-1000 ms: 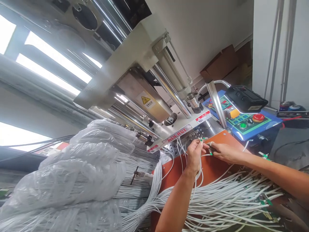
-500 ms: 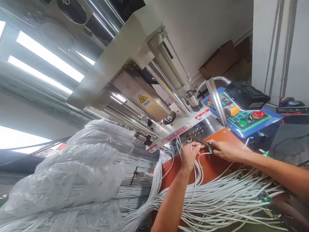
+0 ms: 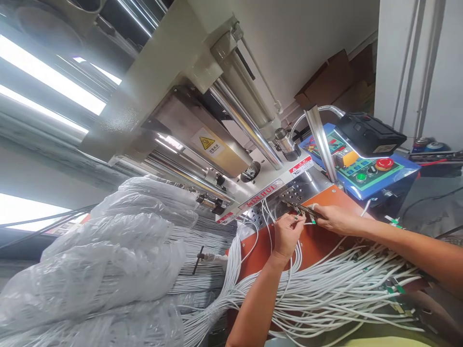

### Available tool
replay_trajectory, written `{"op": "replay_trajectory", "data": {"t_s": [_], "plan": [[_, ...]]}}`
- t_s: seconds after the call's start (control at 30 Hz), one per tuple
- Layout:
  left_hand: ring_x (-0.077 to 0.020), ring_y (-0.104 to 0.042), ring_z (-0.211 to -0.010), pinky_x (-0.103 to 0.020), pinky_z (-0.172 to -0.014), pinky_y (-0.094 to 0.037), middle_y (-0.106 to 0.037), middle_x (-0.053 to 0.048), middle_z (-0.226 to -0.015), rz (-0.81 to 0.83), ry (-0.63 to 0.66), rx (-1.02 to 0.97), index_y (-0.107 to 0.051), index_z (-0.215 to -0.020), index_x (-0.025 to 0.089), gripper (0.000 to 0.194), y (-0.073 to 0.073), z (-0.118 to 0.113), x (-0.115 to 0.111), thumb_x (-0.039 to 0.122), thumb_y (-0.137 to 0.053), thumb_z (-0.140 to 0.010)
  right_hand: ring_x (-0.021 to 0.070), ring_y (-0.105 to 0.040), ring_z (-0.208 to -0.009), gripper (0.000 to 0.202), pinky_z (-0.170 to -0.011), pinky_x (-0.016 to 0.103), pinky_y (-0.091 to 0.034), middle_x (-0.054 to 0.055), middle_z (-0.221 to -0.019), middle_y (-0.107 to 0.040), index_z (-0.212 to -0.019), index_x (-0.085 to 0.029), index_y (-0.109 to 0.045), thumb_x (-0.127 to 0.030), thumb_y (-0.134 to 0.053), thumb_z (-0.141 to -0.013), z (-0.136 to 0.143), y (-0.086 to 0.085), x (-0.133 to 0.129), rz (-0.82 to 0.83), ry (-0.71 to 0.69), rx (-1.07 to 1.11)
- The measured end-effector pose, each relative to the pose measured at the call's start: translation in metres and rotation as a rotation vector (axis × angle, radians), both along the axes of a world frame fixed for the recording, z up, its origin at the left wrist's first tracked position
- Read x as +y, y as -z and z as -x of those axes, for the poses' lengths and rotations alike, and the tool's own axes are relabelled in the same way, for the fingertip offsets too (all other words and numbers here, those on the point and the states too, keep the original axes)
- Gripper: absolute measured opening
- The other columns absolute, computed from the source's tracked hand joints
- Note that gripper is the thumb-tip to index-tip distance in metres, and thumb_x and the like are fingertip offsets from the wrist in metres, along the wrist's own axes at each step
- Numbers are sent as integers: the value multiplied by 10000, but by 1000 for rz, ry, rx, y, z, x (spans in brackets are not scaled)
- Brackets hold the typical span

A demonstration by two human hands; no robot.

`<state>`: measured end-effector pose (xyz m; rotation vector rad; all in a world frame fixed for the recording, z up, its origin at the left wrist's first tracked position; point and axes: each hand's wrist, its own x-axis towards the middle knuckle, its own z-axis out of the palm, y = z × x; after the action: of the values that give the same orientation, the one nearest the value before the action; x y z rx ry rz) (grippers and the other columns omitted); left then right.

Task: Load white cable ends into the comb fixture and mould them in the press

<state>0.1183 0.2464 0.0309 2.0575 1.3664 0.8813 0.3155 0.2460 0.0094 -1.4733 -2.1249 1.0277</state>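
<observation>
In front of the press, my right hand (image 3: 335, 220) is closed on one end of a narrow dark metal plate (image 3: 306, 210). Its far end points towards the press opening. Close beside it, my left hand (image 3: 286, 236) pinches the end of a white cable; a bit of green shows at the fingertips, too small to make out. White cables (image 3: 298, 258) hang below my left hand. More white cables (image 3: 265, 210) run into the opening under the press plate (image 3: 261, 196).
Bundled white cables (image 3: 325, 289) with green-and-metal ends cover the front of the orange board (image 3: 331, 197). Plastic-wrapped cable bundles (image 3: 108, 260) stand at left. A T-handle (image 3: 198, 260) sticks out nearby. The blue control box (image 3: 401, 178) and black lamp (image 3: 372, 135) are at right.
My left hand has shifted slightly right, closer to the metal plate, and its fingers have curled in. My right hand keeps its hold on the plate. The camera view has shifted a little.
</observation>
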Motion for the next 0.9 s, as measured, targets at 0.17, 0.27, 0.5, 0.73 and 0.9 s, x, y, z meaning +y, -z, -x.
{"op": "replay_trajectory", "data": {"t_s": [0.17, 0.27, 0.5, 0.73, 0.9], "plan": [[-136, -605, -665, -236, -647, -471, -686, -39, -747, -40, -21, 11, -752, -823, 193, 140, 3, -1, -6, 183, -612, -835, 189, -595, -724, 88, -614, 260, -344, 70, -819, -623, -929, -210, -459, -233, -395, -872, 2, -10, -2, 5, 14, -85], [-143, -604, -671, -248, -675, -467, -686, -37, -726, -52, -6, 40, -751, -820, 203, 151, 4, 2, -7, 192, -604, -850, 196, -600, -715, 99, -589, 263, -317, 68, -804, -628, -937, -211, -462, -230, -387, -875, 4, -12, -3, 10, 19, -135], [-157, -618, -701, -274, -710, -493, -694, -50, -745, -71, 34, 52, -749, -823, 212, 148, 7, 2, -1, 215, -604, -853, 194, -604, -707, 141, -576, 264, -304, 68, -819, -640, -971, -208, -471, -228, -382, -864, 4, -3, -2, -39, 11, -135], [-176, -681, -831, -288, -779, -535, -731, -65, -907, 226, 14, -164, -725, -952, 172, 175, -2, 3, 4, 248, -642, -818, 202, -607, -729, 207, -589, 263, -334, 84, -869, -655, -1037, -196, -496, -240, -373, -876, 0, -1, -1, -16, -6, -96], [-162, -682, -835, -304, -853, -514, -732, -58, -872, 333, -40, -406, -664, -913, 156, 218, -14, 2, 11, 351, -577, -873, 194, -615, -766, 299, -652, 259, -374, 65, -915, -674, -1152, -227, -503, -236, -420, -865, 0, 11, 2, -7, 20, 18]]}}
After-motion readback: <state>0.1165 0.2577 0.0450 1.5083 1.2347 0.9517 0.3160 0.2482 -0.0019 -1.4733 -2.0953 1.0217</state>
